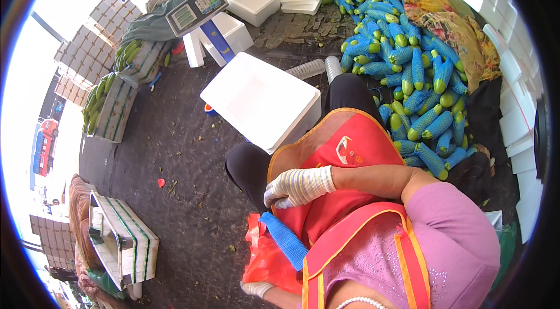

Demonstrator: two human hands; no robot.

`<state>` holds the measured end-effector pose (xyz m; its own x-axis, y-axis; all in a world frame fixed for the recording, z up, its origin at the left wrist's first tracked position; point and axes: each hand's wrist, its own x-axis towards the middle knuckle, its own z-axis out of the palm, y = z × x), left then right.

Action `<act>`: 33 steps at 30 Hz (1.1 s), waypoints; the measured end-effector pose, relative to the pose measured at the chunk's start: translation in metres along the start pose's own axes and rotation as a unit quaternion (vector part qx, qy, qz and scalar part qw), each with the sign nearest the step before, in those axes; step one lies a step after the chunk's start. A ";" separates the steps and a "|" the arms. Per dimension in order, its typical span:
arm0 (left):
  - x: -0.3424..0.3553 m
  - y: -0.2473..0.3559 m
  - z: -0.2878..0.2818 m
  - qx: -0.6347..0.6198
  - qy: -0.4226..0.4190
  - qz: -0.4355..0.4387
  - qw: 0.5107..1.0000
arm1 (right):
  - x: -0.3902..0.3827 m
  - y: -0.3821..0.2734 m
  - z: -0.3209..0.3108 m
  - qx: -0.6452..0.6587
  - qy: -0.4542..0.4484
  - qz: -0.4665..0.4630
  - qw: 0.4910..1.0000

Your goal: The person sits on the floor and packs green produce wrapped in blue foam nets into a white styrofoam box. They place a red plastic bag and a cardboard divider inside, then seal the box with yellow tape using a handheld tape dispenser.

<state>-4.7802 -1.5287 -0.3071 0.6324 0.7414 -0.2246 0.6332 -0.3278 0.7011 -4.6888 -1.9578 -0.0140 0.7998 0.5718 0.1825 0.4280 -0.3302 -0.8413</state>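
My right hand, in a striped white knit glove, is above my lap with fingers curled together; what is in them, if anything, is hidden. Just below its fingertips is the upper end of a bundle of blue foam net sleeves, which leans against my red apron. A crumpled red plastic bag hangs beside and behind the sleeves. Down at the bag's lower edge, my gloved left hand grips it, its fingers partly hidden. A closed white foam box stands in front of my knees.
Zucchini in blue nets lie in a large pile on the right, partly under a flowered cloth. A scale and open foam boxes stand ahead. Left are crates of green vegetables and an emptied-looking taped foam crate.
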 end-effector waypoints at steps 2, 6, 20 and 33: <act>0.001 0.069 -0.046 -0.123 -0.006 0.079 0.989 | 0.006 -0.009 -0.010 0.060 -0.026 0.066 0.996; -0.013 0.206 -0.130 -0.300 -0.089 0.223 0.923 | -0.002 -0.008 -0.010 0.167 -0.004 0.111 0.980; -0.127 0.429 -0.051 -0.535 -0.448 0.227 0.680 | -0.013 0.048 -0.061 0.394 0.209 0.106 0.889; -0.131 0.392 -0.017 -0.276 -0.424 0.366 0.781 | 0.000 0.048 -0.066 0.640 0.216 0.134 0.725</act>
<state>-4.6224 -1.7440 0.0083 0.9511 -0.2576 0.1702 -0.1778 -0.0065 0.9840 -4.6402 -2.0229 -0.0208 0.9577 0.2355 -0.1655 -0.2870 0.7396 -0.6087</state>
